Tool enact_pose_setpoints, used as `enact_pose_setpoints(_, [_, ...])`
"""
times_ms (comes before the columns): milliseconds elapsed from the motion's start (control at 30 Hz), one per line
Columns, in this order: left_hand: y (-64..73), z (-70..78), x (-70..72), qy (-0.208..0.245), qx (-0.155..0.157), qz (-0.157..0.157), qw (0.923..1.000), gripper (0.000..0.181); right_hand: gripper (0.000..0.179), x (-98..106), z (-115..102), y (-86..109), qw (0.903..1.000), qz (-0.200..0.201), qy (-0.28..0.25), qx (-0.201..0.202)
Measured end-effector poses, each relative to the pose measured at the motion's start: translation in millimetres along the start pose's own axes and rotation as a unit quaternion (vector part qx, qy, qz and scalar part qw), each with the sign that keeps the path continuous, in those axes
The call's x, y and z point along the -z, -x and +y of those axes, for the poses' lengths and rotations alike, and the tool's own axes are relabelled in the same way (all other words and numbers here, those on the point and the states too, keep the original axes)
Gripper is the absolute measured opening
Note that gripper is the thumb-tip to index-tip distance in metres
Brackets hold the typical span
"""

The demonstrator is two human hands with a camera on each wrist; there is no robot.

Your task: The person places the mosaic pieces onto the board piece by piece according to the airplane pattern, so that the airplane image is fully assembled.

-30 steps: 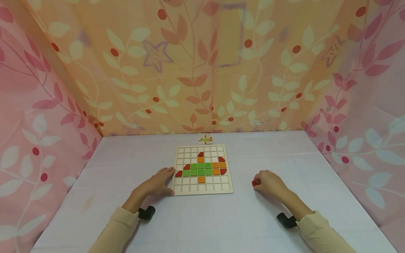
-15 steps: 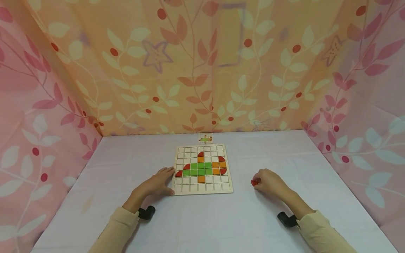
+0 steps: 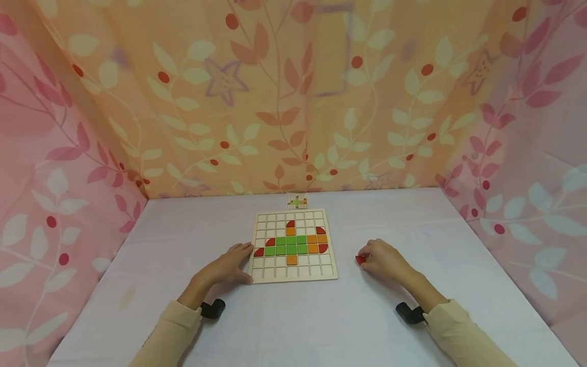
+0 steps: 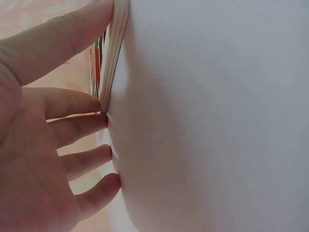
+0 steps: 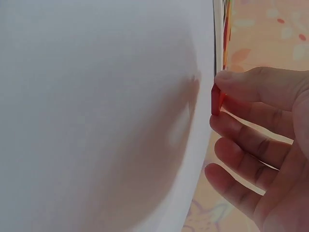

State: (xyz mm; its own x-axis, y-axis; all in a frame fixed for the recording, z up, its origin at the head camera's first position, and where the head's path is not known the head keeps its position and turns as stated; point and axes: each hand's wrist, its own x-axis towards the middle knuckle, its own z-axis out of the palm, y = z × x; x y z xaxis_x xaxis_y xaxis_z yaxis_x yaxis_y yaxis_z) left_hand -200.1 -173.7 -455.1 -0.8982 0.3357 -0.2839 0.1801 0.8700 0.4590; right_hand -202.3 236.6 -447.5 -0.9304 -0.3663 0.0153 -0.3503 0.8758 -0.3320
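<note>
A wooden grid board [image 3: 270,274] lies mid-table, bearing green and orange square tiles and several red quarter-round tiles. My left hand [image 3: 228,265] rests at its left edge, thumb at the near corner and fingers spread along the side. In the left wrist view the thumb and index fingertip touch the board's edge [image 4: 116,58]. To the right of the board, my right hand [image 3: 384,259] pinches a red tile [image 3: 360,260] between thumb and fingers. The right wrist view shows this red tile [image 5: 216,100] on edge, partly covered by the fingertips.
A small pattern card [image 3: 297,201] with a similar coloured figure lies just beyond the board's far edge. White cloth [image 3: 293,321] covers the table. Floral curtains [image 3: 275,102] stand behind it and on both sides. Black wrist cameras [image 3: 409,313] sit at both cuffs.
My right hand has moved a little left and away from me, toward the board, with the red tile pinched. The left hand and the board have stayed put.
</note>
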Motion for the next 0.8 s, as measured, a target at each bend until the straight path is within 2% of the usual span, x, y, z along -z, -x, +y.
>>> enact_pose_setpoints(167, [0.2, 0.5, 0.1, -0.001, -0.004, -0.002, 1.0, 0.092, 0.017, -1.3, -10.4, -7.4, 0.9997, -0.017, -0.006, -0.015])
enact_pose_setpoints(567, [-0.2, -1.1, -0.6, 0.006, -0.015, 0.001, 0.9999, 0.091, 0.017, -5.5, -36.4, -21.5, 0.9997, -0.014, -0.01, 0.019])
enact_pose_setpoints(800, [-0.3, -2.8, -0.6, 0.005, -0.006, 0.004, 1.0, 0.091, 0.018, -8.0, -48.4, -29.7, 0.9995, -0.009, -0.019, 0.023])
